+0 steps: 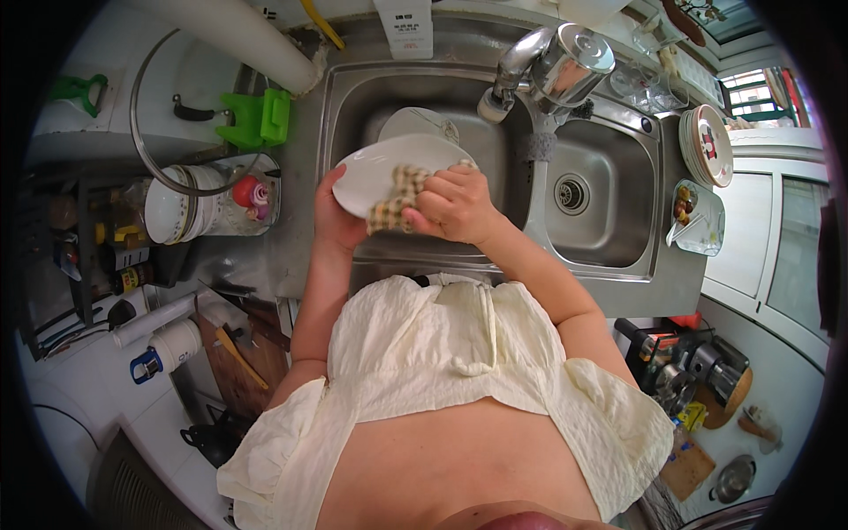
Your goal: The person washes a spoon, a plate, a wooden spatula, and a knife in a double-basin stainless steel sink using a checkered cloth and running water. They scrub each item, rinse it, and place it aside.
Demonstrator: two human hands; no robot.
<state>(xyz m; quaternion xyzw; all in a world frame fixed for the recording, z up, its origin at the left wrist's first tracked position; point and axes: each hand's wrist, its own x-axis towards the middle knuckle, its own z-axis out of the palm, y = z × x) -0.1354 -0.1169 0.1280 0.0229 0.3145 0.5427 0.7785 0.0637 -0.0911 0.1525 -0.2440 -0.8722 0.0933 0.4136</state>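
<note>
Over the left basin of a steel sink [340,97], my left hand [340,212] grips a white oval plate [371,168] by its left edge, the plate tilted toward me. My right hand [455,201] is closed around a brown-and-cream checked cloth [408,187], which lies against the plate's near right part. Below the plate, another white plate [415,124] with a thin printed design rests in the basin, partly hidden. A chrome faucet [512,75] stands between the two basins; I see no water running from it.
To the left are upright bowls and plates [168,208], a glass lid [146,106] and a green holder [256,119]. Stacked plates [707,146] and a small glass dish [702,225] stand right of the right basin [609,212]. A white box [405,26] is behind the sink.
</note>
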